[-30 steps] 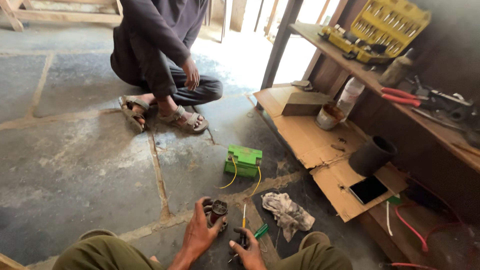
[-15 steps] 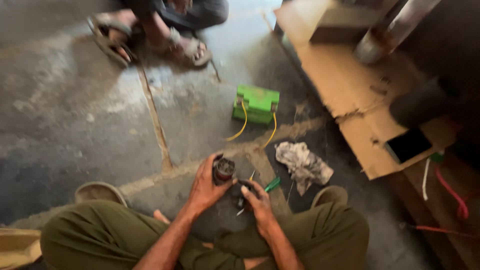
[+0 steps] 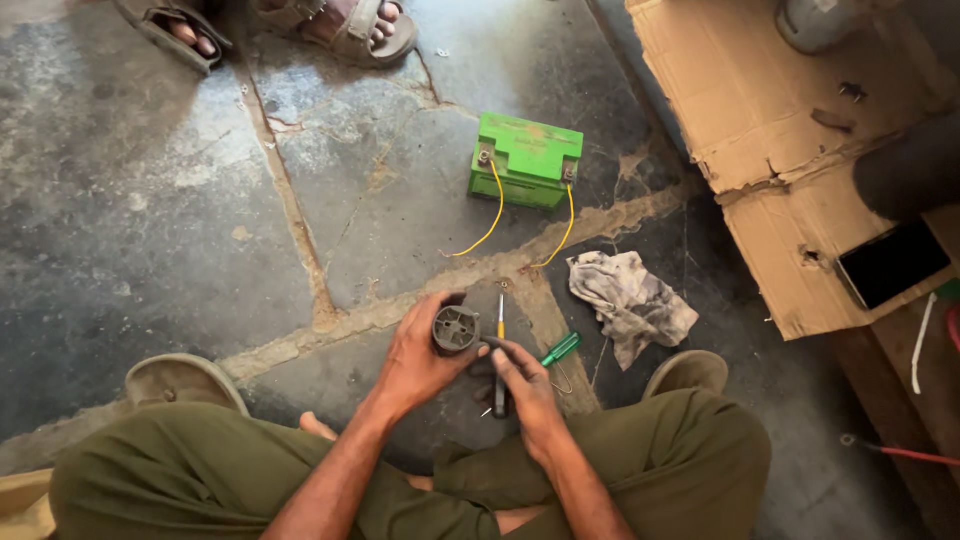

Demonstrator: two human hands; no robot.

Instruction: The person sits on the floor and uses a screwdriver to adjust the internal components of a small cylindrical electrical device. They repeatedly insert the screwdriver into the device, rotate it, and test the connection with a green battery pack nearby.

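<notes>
I sit cross-legged on a stone floor. My left hand grips a small dark cylindrical part, its round end face turned up. My right hand touches the part's right side with its fingertips and rests over a thin tool with a yellow tip that lies on the floor. A green-handled screwdriver lies just right of my right hand. Ahead stands a green battery with two yellow wires trailing toward me.
A crumpled grey rag lies right of the screwdriver. Flattened cardboard at the right holds a dark phone and a dark cylinder. Another person's sandalled feet are at the top edge. Red cable lies lower right.
The view has tilted down and closer, from the room to my lap. My left hand has turned the dark part so its end faces up; my right hand stays against it.
</notes>
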